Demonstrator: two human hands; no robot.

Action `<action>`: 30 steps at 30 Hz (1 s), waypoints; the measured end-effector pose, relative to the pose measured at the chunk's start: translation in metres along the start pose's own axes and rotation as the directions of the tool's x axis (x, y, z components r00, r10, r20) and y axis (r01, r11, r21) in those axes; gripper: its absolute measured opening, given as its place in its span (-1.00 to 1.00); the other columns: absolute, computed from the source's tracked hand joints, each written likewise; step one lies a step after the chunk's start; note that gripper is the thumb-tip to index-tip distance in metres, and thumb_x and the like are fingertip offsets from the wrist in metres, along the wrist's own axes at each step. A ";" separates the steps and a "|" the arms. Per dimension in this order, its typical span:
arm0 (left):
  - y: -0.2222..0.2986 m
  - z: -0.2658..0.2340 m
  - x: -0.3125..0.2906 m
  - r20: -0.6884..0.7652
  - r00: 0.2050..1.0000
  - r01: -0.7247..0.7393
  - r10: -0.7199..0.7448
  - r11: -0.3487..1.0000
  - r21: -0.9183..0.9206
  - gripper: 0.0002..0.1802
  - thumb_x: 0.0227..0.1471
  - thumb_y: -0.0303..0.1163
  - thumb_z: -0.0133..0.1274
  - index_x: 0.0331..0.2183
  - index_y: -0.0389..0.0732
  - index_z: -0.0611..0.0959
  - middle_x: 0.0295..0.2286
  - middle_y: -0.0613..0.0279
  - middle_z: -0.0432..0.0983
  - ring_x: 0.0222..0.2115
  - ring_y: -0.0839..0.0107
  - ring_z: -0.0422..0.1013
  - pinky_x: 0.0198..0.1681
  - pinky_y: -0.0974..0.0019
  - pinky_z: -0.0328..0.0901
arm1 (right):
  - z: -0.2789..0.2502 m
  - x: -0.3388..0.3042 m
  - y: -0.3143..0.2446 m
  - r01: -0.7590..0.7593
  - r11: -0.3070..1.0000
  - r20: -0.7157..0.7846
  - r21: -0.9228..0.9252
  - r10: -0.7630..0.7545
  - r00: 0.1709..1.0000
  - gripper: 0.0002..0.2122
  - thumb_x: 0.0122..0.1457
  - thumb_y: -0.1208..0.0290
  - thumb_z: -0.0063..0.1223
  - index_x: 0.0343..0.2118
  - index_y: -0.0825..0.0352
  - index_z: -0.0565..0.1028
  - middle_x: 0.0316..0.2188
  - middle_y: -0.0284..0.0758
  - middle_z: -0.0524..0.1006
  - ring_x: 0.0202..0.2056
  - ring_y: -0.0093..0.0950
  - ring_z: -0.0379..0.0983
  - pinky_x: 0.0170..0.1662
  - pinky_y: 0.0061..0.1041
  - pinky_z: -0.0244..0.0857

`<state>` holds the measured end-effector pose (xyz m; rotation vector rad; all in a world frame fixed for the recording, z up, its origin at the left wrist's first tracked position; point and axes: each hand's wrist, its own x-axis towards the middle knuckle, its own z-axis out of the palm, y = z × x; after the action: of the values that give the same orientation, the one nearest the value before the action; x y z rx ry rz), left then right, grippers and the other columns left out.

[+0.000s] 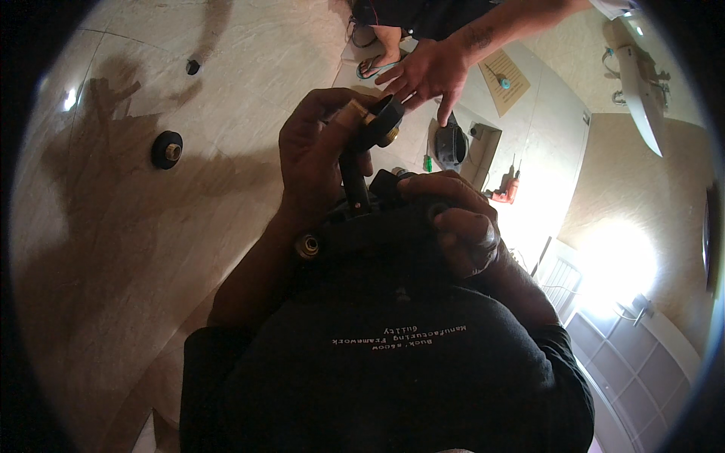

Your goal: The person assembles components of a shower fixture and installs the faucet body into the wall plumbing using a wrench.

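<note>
My left hand [321,143] is closed around a black fitting, with its fingers near a black ring-shaped collar [387,121] that has brass parts. Below that hand a dark tube [353,185] runs down to a black bar-shaped mixer body [362,232] close to my chest. A brass threaded end [308,245] shows at the body's left end. My right hand [461,219] grips the mixer body's right end, the thumb pressed against it. Another person's open hand [434,72] reaches in from the upper right, its fingertips close to the collar; contact cannot be made out.
On the tiled wall at left sit a black round flange [167,150] with a brass outlet and a dark hole [193,67]. Beyond my hands lie a brown sheet [504,81], a black part [451,143] and a red drill [504,189]. A bright lamp [615,264] glares at right, below a white basin [638,98].
</note>
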<state>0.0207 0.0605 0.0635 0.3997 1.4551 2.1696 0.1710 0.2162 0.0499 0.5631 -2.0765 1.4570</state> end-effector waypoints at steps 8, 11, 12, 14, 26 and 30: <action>0.000 -0.002 0.003 0.002 1.000 0.013 -0.013 0.999 0.031 -0.67 0.26 -0.22 -0.01 -0.18 -0.32 0.60 -0.49 0.15 0.56 -0.71 0.50 0.41 -0.66 0.44 0.32 | 0.000 0.001 0.001 -0.019 0.999 0.019 -0.028 0.019 1.000 -0.77 0.29 0.58 -0.07 -0.03 0.25 0.27 -0.06 0.19 0.49 -0.16 -0.03 0.56 -0.16 -0.20 0.49; -0.005 -0.006 0.005 0.036 0.999 0.036 -0.035 0.999 -0.025 -0.72 0.27 -0.29 0.00 -0.15 -0.31 0.58 -0.45 0.11 0.59 -0.68 0.52 0.43 -0.63 0.47 0.33 | 0.004 -0.005 0.004 -0.091 0.995 0.002 0.052 0.091 0.996 -0.75 0.30 0.58 -0.09 0.00 0.30 0.24 -0.06 0.19 0.49 -0.14 -0.05 0.56 -0.11 -0.20 0.47; -0.008 -0.009 0.005 0.071 0.996 0.057 -0.051 0.995 -0.079 -0.76 0.28 -0.35 0.01 -0.13 -0.31 0.57 -0.41 0.09 0.61 -0.64 0.55 0.45 -0.61 0.49 0.34 | 0.006 -0.007 0.005 -0.114 0.990 -0.003 0.082 0.114 0.993 -0.74 0.30 0.57 -0.10 0.01 0.32 0.23 -0.06 0.18 0.49 -0.13 -0.06 0.56 -0.09 -0.19 0.46; -0.010 -0.011 0.007 0.091 0.994 0.060 -0.053 0.996 -0.067 -0.76 0.28 -0.34 0.00 -0.13 -0.30 0.57 -0.42 0.10 0.61 -0.66 0.55 0.43 -0.62 0.48 0.33 | 0.018 -0.006 0.004 -0.064 0.958 -0.180 0.279 0.117 0.977 -0.72 0.30 0.55 -0.16 0.05 0.37 0.21 -0.05 0.17 0.49 -0.11 -0.09 0.55 -0.06 -0.20 0.43; -0.043 -0.025 0.017 0.119 0.970 0.226 -0.211 0.965 -0.135 -0.68 0.31 -0.21 -0.07 -0.15 -0.28 0.56 -0.51 0.18 0.54 -0.67 0.47 0.38 -0.59 0.38 0.31 | 0.014 0.001 0.002 -0.334 0.934 -0.142 0.125 0.350 0.926 -0.60 0.27 0.58 -0.19 0.17 0.44 0.17 -0.08 -0.01 0.54 -0.14 -0.33 0.53 -0.03 -0.31 0.40; -0.039 -0.029 0.013 0.120 0.970 0.226 -0.213 0.969 -0.104 -0.64 0.33 -0.18 -0.13 -0.14 -0.28 0.57 -0.51 0.20 0.54 -0.66 0.47 0.38 -0.55 0.39 0.30 | 0.008 0.011 -0.005 -0.378 0.926 -0.055 -0.015 0.377 0.924 -0.60 0.28 0.56 -0.18 0.17 0.44 0.17 -0.08 -0.02 0.54 -0.11 -0.36 0.51 0.01 -0.32 0.36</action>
<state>0.0049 0.0575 0.0159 0.2939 1.2437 2.0113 0.1643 0.2066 0.0586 0.1106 -2.2450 1.6297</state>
